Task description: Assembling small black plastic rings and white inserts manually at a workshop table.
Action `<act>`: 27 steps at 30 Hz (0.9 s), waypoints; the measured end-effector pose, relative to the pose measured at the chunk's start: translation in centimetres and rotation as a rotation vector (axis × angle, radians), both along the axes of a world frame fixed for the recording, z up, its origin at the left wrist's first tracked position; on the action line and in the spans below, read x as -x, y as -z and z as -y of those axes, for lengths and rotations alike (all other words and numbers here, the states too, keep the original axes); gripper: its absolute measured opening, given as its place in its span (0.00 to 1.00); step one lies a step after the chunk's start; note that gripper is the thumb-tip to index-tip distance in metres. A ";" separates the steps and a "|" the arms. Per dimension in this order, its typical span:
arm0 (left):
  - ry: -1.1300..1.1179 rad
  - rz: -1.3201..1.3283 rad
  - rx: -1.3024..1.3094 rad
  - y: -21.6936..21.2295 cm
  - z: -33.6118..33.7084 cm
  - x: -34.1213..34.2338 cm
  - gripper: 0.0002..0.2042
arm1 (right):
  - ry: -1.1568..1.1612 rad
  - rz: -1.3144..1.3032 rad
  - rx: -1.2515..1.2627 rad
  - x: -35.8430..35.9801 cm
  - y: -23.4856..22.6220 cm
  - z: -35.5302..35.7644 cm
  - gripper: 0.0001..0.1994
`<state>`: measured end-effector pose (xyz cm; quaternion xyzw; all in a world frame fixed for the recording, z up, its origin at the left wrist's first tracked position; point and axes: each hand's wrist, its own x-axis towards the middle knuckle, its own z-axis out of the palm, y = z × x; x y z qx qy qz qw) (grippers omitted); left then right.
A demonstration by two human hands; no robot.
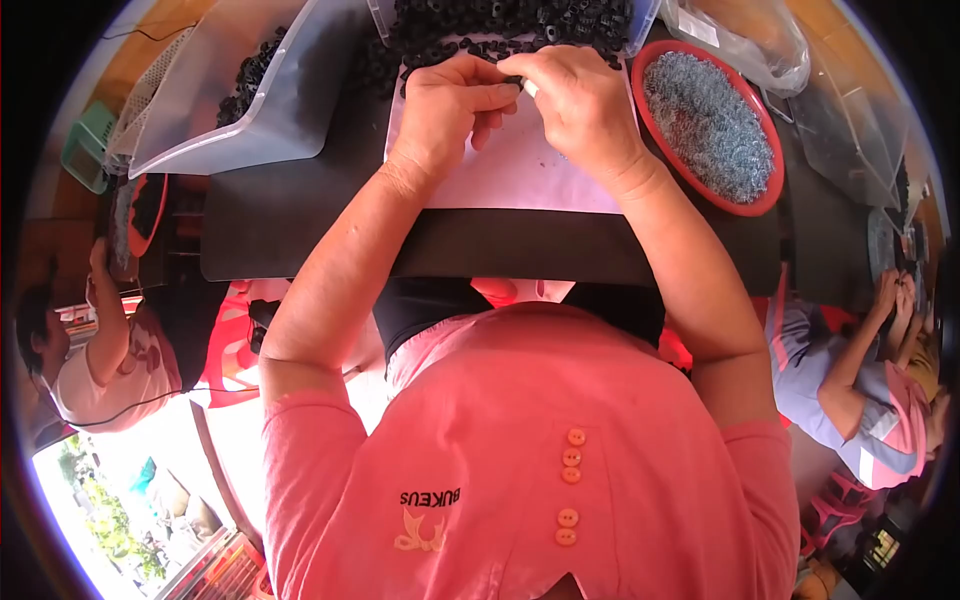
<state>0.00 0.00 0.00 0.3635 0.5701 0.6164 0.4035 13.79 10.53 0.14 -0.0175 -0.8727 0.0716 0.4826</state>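
Observation:
My left hand and my right hand meet above a white sheet on the dark table. Both have their thumbs and forefingers closed together in a pinch. Between the fingertips shows a bit of a small black part, mostly covered by the fingers. A small pale piece is visible at my right fingertips; I cannot tell what it is. Just beyond the hands, many small black parts lie loose at the sheet's far edge, spilling from a clear bin.
A red oval basin full of tiny clear-grey pieces stands right of the sheet. On the left is a translucent bin with black parts. A plastic bag lies at far right. Other people sit at tables on both sides.

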 end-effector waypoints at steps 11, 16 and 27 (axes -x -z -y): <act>-0.096 0.213 -0.111 -0.4 -0.1 1.3 0.06 | 0.111 0.002 0.302 -0.4 0.3 -1.6 0.12; -0.192 0.232 -0.180 -0.4 -0.1 2.9 0.07 | 0.252 0.077 0.120 -0.6 1.2 -3.3 0.08; -0.243 0.225 -0.131 -0.6 0.1 2.8 0.08 | 0.389 0.300 -0.068 1.3 1.0 -2.2 0.05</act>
